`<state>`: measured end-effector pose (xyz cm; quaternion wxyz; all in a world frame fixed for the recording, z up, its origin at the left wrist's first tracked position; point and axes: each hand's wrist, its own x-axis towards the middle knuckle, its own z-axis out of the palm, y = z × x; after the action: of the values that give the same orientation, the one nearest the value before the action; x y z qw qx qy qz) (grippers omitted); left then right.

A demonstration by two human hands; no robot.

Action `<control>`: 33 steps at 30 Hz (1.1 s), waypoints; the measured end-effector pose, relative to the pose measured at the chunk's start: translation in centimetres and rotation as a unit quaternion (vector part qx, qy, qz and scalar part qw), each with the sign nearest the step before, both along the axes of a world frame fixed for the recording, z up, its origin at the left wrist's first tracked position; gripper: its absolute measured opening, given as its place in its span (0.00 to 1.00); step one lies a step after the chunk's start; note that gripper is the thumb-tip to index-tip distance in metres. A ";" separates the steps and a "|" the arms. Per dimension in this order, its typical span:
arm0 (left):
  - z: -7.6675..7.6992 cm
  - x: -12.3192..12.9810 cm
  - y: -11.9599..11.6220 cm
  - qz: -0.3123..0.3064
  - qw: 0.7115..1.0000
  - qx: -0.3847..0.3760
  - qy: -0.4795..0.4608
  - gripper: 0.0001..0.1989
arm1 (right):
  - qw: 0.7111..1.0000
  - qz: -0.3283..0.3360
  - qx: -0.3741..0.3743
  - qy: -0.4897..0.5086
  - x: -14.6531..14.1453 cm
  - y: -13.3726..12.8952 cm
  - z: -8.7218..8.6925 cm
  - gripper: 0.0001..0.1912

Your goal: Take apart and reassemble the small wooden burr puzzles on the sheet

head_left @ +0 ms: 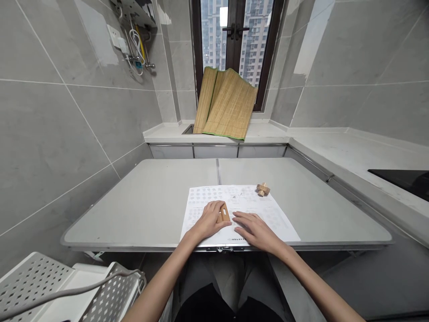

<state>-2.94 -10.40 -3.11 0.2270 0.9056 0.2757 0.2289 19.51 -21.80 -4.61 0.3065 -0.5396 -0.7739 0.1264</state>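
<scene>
On the printed sheet (pixel 279 226), the left hand (pixel 211 219) apparently grips wooden pieces (pixel 227 218); the right hand (pixel 256 227) lies loosely open. A burr puzzle (pixel 263 189) sits at the sheet's far-right corner, tabletop (pixel 150 205) extending beyond both side edges.

Sheet (pixel 241 203) on table (pixel 150 210), puzzle (pixel 263 189) at sheet's far right corner, blocks (pixel 226 217) in left hand (pixel 210 219), mat (pixel 231 107) behind table

The left hand (pixel 210 218) partly hides the wooden piece (pixel 227 216).
</scene>
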 end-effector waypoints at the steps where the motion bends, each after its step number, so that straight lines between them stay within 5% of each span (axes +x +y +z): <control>1: 0.0 0.6 -0.3 -0.007 1.000 0.003 -0.001 0.35 | 1.000 -0.004 -0.004 0.014 0.0 0.0 0.0 0.18; 7: 0.1 2.2 -1.5 -0.038 0.999 0.001 -0.015 0.37 | 0.996 -0.055 -0.010 0.076 0.7 0.7 0.3 0.12; 14: 0.3 -1.5 -1.0 0.009 1.000 0.007 0.000 0.44 | 0.996 -0.045 -0.004 0.071 -0.6 1.3 0.2 0.21; 23: 0.4 -5.5 -0.1 0.065 0.997 0.025 0.027 0.31 | 0.996 -0.079 -0.025 0.025 -1.2 1.3 0.3 0.16; 33: 1.5 -4.4 -0.5 0.120 0.989 0.079 0.029 0.07 | 0.987 -0.150 -0.047 -0.015 0.5 2.3 -0.2 0.07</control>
<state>-7.39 -10.86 -1.57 0.1172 0.8875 0.3696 0.2488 20.05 -19.54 -4.76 0.2851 -0.6653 -0.6817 0.1072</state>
